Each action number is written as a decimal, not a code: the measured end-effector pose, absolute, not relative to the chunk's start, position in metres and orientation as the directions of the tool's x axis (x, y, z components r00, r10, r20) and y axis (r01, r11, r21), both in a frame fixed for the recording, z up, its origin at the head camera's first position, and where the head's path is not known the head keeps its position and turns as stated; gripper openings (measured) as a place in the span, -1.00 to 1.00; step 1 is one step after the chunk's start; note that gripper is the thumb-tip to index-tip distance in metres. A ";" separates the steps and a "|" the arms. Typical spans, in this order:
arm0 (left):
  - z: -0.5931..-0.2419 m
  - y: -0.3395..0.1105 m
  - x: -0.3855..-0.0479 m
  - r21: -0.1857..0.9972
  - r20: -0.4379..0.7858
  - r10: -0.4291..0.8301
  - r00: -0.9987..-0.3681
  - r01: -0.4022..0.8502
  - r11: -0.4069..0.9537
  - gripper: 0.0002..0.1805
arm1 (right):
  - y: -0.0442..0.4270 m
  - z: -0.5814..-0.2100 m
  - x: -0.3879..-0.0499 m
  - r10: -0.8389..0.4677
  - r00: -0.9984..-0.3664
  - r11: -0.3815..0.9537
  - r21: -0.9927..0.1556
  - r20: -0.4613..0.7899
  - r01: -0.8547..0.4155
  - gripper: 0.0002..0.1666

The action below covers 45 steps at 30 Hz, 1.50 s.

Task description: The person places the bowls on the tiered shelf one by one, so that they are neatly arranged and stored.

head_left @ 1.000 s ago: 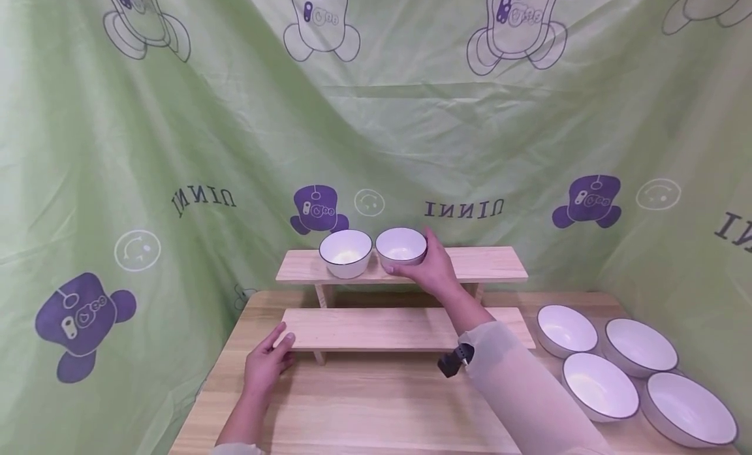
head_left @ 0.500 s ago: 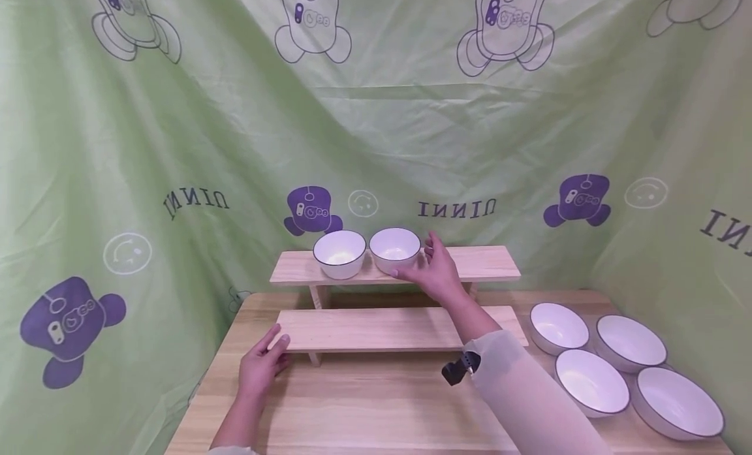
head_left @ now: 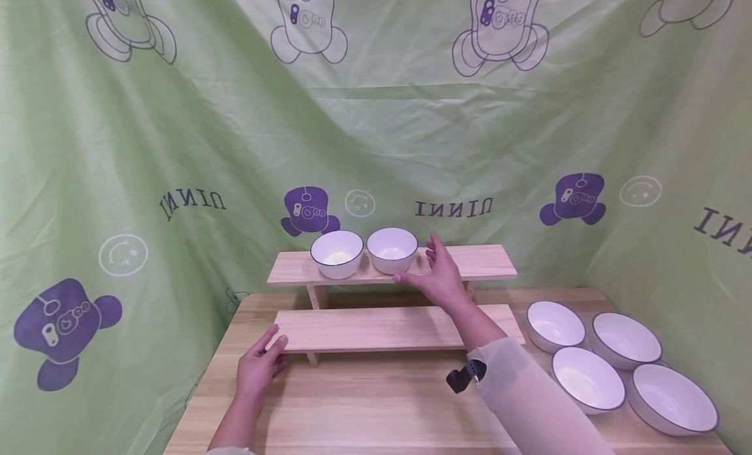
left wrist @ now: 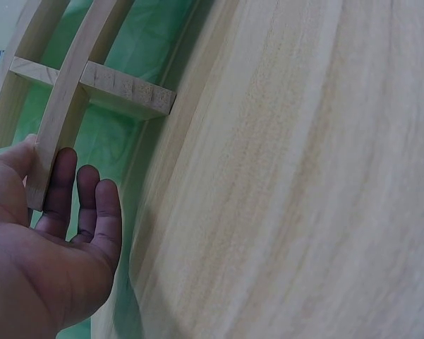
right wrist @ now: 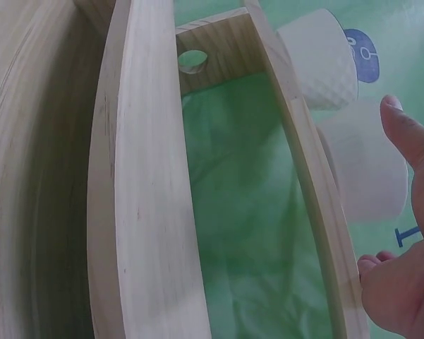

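Note:
Two white bowls with dark rims stand side by side on the upper board of a two-tier wooden shelf [head_left: 364, 329]: the left bowl [head_left: 337, 254] and the right bowl [head_left: 392, 249]. My right hand [head_left: 437, 279] is just right of the right bowl, thumb and fingers spread apart and holding nothing. Whether the thumb tip still touches that bowl is hard to tell. At the lower board's left end, my left hand [head_left: 256, 370] pinches the wood; in the left wrist view its thumb and fingers lie on opposite faces of the board [left wrist: 53, 152].
Several more white bowls stand on the table's right side, among them a front one [head_left: 589, 380] and a far-right one [head_left: 672, 399]. The wooden table [head_left: 364, 409] extends in front of the shelf. A green patterned cloth [head_left: 376, 128] hangs behind and at both sides.
My right hand has let go of the right bowl and drawn slightly back to the right. That bowl stays on the upper board. My left hand keeps its hold; the head view has shifted slightly.

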<state>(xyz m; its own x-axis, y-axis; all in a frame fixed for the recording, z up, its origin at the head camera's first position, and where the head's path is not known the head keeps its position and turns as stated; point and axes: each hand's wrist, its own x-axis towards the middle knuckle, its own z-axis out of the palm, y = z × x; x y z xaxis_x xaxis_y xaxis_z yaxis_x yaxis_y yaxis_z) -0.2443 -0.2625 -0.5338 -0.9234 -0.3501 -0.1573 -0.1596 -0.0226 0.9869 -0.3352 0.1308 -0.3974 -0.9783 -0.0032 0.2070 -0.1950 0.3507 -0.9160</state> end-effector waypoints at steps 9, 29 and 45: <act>-0.534 -0.262 -0.243 0.987 -0.150 -0.345 -0.926 -0.160 -0.002 -0.21 | 0.140 -0.401 -0.326 0.016 -0.977 0.340 -0.920 0.214 -0.196 0.57; -0.534 -0.265 -0.244 0.986 -0.168 -0.323 -0.931 -0.165 -0.037 -0.18 | 0.157 -0.412 -0.304 0.007 -0.975 0.285 -0.935 0.222 -0.211 0.62; -0.530 -0.263 -0.242 0.985 -0.172 -0.322 -0.931 -0.164 -0.052 -0.16 | 0.176 -0.413 -0.280 0.033 -0.982 0.298 -0.940 0.186 -0.168 0.60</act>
